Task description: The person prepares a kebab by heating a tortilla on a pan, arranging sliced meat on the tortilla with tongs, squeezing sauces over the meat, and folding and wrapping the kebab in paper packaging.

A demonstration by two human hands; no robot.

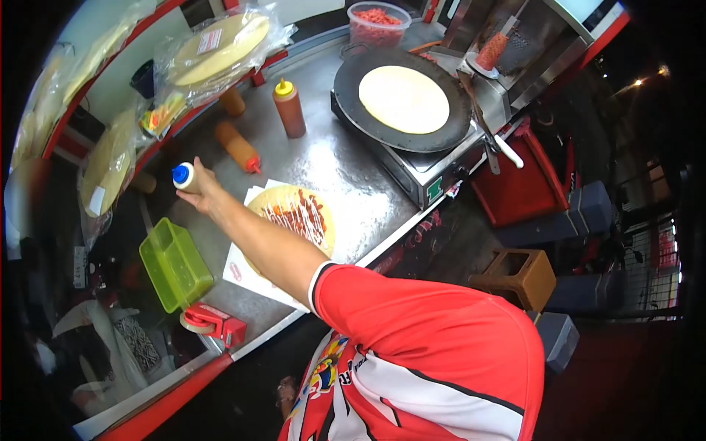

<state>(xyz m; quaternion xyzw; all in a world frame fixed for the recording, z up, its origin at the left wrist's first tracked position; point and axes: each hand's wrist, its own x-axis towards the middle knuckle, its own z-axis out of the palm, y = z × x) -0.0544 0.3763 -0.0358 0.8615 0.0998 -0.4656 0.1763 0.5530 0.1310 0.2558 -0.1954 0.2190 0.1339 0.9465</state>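
Note:
My right hand (204, 188) is wrapped round a white squeeze bottle with a blue cap (181, 174), held over the counter's far left part. Below my forearm lies a round flatbread (329, 215) on white paper (237, 266). Red pieces and white zigzag lines of sauce cover its middle; my arm hides part of it. An orange squeeze bottle with a red tip (237, 146) lies on its side nearby. A red-brown sauce bottle with a yellow cap (290, 110) stands behind. What seems to be my left hand (285, 393) shows dimly beside my shirt, its fingers unclear.
A round black griddle (346, 88) bears another flatbread (404, 100). A long knife (507, 151) lies at its right side. Behind stand a tub of red shreds (379, 26) and a meat spit (491, 53). A green tray (173, 264) and red tape dispenser (220, 325) are at left.

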